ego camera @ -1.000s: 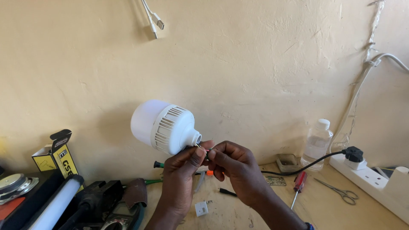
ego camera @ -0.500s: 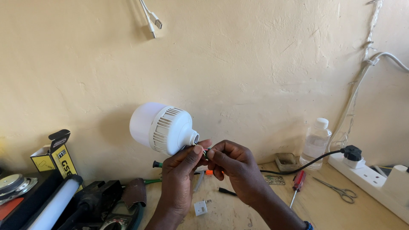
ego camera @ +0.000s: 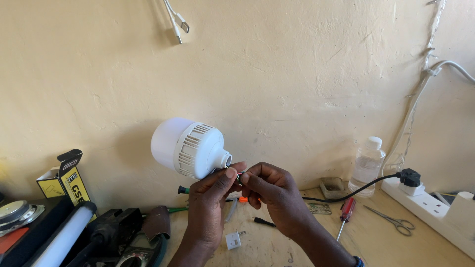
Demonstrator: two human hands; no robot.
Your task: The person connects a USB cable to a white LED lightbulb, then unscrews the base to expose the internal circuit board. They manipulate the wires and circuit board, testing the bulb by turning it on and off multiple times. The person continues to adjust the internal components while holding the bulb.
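A large white LED bulb (ego camera: pixel 188 147) with a ribbed body is held up in front of the wall, its open base toward me. My left hand (ego camera: pixel 210 202) grips the bulb at its base. My right hand (ego camera: pixel 274 195) pinches thin wires (ego camera: pixel 241 174) that come out of the base, its fingertips touching those of the left hand. A black cable (ego camera: pixel 346 194) runs from behind my right hand to a black plug (ego camera: pixel 409 177) in a white power strip (ego camera: pixel 435 210).
On the wooden bench lie a red-handled screwdriver (ego camera: pixel 346 212), scissors (ego camera: pixel 396 223), a small white part (ego camera: pixel 233 241), a clear bottle (ego camera: pixel 367 165), a yellow-black box (ego camera: pixel 64 180), a white tube lamp (ego camera: pixel 64 237) and dark tools (ego camera: pixel 123 232) at left. White cables (ego camera: pixel 175 22) hang on the wall.
The bulb and both hands have shifted slightly lower and left in view. The grip on the bulb and wires is unchanged.
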